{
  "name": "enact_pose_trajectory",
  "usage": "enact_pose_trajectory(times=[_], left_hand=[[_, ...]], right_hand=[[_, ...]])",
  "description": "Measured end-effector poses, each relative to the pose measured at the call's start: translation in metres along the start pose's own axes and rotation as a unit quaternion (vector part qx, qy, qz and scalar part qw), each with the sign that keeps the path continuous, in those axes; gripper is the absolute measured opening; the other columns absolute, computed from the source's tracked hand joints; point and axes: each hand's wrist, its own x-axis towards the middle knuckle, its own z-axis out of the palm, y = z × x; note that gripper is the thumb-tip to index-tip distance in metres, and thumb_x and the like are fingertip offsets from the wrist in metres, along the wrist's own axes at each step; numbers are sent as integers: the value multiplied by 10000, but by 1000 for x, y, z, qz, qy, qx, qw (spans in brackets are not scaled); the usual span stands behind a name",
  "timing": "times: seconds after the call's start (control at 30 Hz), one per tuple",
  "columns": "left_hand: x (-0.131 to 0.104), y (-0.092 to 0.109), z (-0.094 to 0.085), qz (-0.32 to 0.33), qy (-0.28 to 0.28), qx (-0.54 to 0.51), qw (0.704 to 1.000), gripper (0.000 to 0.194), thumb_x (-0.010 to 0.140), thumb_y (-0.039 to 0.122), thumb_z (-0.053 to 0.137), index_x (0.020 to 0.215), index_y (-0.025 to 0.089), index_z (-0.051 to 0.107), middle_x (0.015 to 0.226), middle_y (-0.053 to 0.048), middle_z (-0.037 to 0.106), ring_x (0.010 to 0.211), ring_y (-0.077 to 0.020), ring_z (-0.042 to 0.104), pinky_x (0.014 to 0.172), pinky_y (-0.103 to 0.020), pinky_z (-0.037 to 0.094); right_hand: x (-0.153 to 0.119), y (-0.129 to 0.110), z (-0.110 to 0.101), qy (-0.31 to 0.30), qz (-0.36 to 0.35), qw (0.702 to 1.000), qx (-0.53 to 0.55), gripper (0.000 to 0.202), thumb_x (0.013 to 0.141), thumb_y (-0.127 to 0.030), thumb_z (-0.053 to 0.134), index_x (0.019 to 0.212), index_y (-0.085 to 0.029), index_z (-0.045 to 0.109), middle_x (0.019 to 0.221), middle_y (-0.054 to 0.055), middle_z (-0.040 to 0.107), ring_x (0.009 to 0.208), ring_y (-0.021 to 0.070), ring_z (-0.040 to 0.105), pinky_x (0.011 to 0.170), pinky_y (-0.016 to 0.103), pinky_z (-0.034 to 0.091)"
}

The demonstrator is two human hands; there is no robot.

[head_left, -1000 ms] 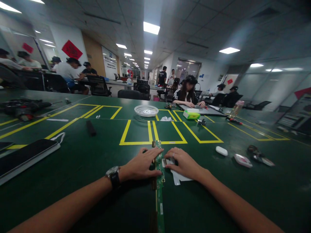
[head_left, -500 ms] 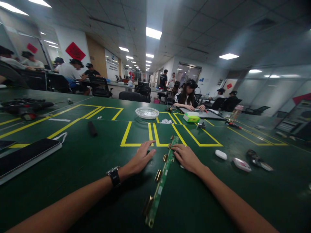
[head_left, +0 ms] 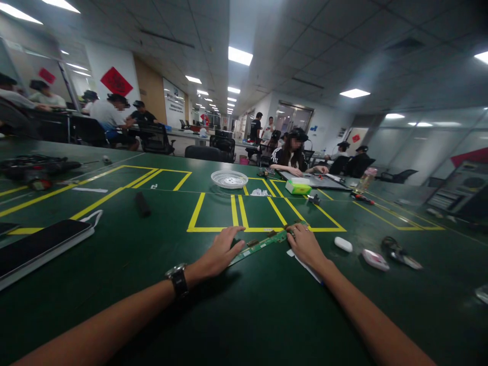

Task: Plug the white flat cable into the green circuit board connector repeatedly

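A long, narrow green circuit board (head_left: 263, 245) with brown connectors lies slanted between my two hands, its right end farther away. My right hand (head_left: 306, 246) has its fingers closed on that far right end. My left hand (head_left: 224, 250), with a watch on the wrist, is beside the board's near left end, thumb and fingers apart; part of that end is hidden behind it. Beside my right hand and forearm a thin white strip (head_left: 309, 269) lies on the green table (head_left: 244, 315).
Beyond the hands stand a white basket (head_left: 229, 179) and a green tissue pack (head_left: 298, 186). A white case (head_left: 343, 244) and a pink-white case (head_left: 375, 260) lie right. Left are a large phone-like device (head_left: 41, 246) and a black block (head_left: 143, 204). A person sits across the table.
The circuit board has turned from nearly lengthwise to a slant across, its near end now by my left hand. My right hand has moved slightly right with the far end. More white strip shows.
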Motion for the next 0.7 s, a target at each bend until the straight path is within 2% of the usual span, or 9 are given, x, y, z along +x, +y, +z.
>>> enact_pose_trajectory(times=[0.23, 0.47, 0.7], left_hand=[[-3, 6, -3, 11, -10, 17, 1000, 495, 1015, 495, 347, 1414, 214, 432, 1423, -102, 477, 1316, -272, 423, 1107, -458, 340], [-1, -2, 0, 16, -14, 9, 1000, 513, 1013, 526, 351, 1422, 225, 421, 1437, -109, 463, 1327, -289, 411, 1109, -499, 323], [1, -4, 1, 10, 4, -7, 1000, 473, 1013, 483, 360, 1397, 223, 454, 1414, -105, 486, 1317, -287, 426, 1105, -481, 338]], right_hand=[[-5, -4, -6, -30, 15, 999, 31, 395, 1006, -326, 336, 1224, -130, 600, 1270, 147, 579, 1158, 261, 543, 968, 369, 417], [-8, -5, -6, -50, 18, 998, 45, 504, 1011, -409, 324, 1373, -115, 515, 1396, 176, 500, 1239, 286, 509, 1033, 422, 396], [-5, -1, -8, -40, -9, 998, 45, 474, 1016, -366, 303, 1345, -155, 570, 1359, 140, 544, 1275, 275, 478, 1066, 454, 362]])
